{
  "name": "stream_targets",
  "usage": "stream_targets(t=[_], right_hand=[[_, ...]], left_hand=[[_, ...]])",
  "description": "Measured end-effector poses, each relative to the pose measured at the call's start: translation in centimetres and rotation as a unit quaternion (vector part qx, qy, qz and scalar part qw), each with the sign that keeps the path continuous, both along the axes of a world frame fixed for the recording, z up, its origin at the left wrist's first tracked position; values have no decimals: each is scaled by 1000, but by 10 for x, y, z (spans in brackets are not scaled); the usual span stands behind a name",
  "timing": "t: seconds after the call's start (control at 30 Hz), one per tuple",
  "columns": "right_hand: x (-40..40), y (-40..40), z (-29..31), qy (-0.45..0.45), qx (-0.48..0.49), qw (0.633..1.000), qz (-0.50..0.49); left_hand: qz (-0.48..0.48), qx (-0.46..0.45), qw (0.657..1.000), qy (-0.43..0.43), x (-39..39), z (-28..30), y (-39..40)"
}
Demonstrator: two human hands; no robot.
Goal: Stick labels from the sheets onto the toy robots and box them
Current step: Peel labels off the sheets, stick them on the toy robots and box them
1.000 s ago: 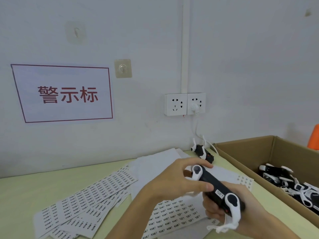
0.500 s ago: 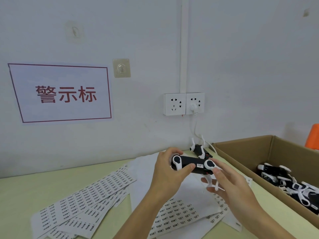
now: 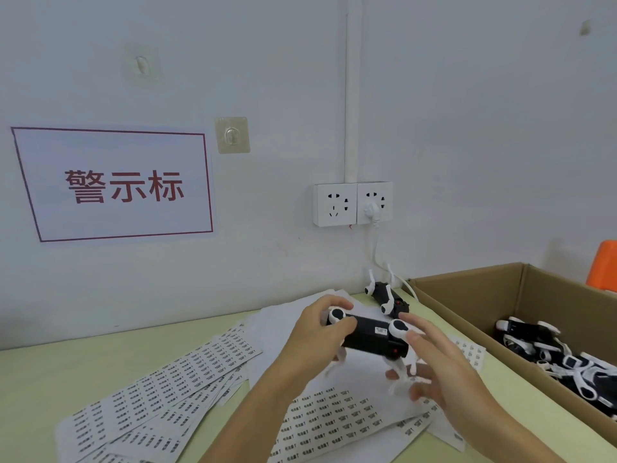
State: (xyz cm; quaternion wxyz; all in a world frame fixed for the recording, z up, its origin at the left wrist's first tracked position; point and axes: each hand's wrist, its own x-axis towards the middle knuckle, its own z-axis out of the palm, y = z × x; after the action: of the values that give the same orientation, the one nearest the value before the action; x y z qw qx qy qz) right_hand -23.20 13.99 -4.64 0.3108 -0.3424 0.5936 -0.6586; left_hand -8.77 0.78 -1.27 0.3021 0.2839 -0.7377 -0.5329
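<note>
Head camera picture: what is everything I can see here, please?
Toy robot: one, black with white legs, held over the papers.
Second toy robot: one, black and white, on the table by the wall.
Boxed toy robots: several, black and white, inside the box.
Box: one, brown cardboard, right.
Label sheets: many, white, spread on the table.
Table: one, pale green.
Sign: one, white with red characters, on the wall.
Sockets: two, white, on the wall.
Left hand: grips the toy robot.
Right hand: open beside it.

table (image 3: 50, 379) | label sheets (image 3: 173, 389) | cardboard box (image 3: 467, 315) | toy robot (image 3: 387, 297)
</note>
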Motion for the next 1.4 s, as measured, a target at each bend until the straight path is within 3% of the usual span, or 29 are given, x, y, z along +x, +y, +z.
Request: stream_targets(t=[0.13, 0.27, 0.33, 0.4, 0.47, 0.53, 0.57, 0.6, 0.67, 0.7, 0.83, 0.97, 1.03, 1.1, 1.17, 1.3, 1.4], right_hand=[[8, 5, 8, -42, 60, 990, 116], [8, 2, 5, -104, 71, 990, 71], [2, 3, 6, -155, 48, 985, 55], [-15, 7, 6, -211, -43, 977, 4], [-37, 18, 10, -297, -149, 940, -81], [-50, 35, 13, -412, -256, 874, -38], [-52, 41, 15, -468, -220, 854, -43], [-53, 40, 15, -452, -177, 872, -68], [-59, 30, -3, -207, -72, 970, -107], [-53, 23, -9, -140, -32, 985, -100], [-40, 7, -4, -3, 125, 986, -112], [-38, 4, -8, 95, 179, 974, -102], [-39, 1, -8, 117, 190, 970, -96], [-40, -2, -10, 122, 188, 970, -91], [-41, -5, -13, 122, 180, 972, -94], [-48, -8, -22, 116, 177, 973, -94], [-54, -11, -28, 95, 163, 977, -99]], left_hand=[[-37, 98, 990, -100, 11, 6, -9], [-56, 221, 970, -84, 26, 8, -23], [5, 200, 977, -68, 31, 8, -33], [88, 150, 983, -51, 38, 9, -44], [143, 162, 976, 1, 45, 12, -54], [178, 186, 965, 47, 54, 15, -63], [191, 188, 962, 57, 57, 16, -67], [200, 187, 960, 63, 60, 15, -69], [206, 182, 960, 56, 63, 14, -71], [201, 176, 962, 46, 64, 14, -71], [187, 103, 976, -47, 67, 14, -70], [219, -43, 958, -179, 74, 10, -80], [249, -141, 899, -332, 86, 8, -93], [280, -228, 793, -490, 106, 7, -112], [297, -242, 710, -591, 134, 9, -134], [333, -219, 605, -689, 212, 17, -171], [394, -200, 558, -703, 281, 6, -199]])
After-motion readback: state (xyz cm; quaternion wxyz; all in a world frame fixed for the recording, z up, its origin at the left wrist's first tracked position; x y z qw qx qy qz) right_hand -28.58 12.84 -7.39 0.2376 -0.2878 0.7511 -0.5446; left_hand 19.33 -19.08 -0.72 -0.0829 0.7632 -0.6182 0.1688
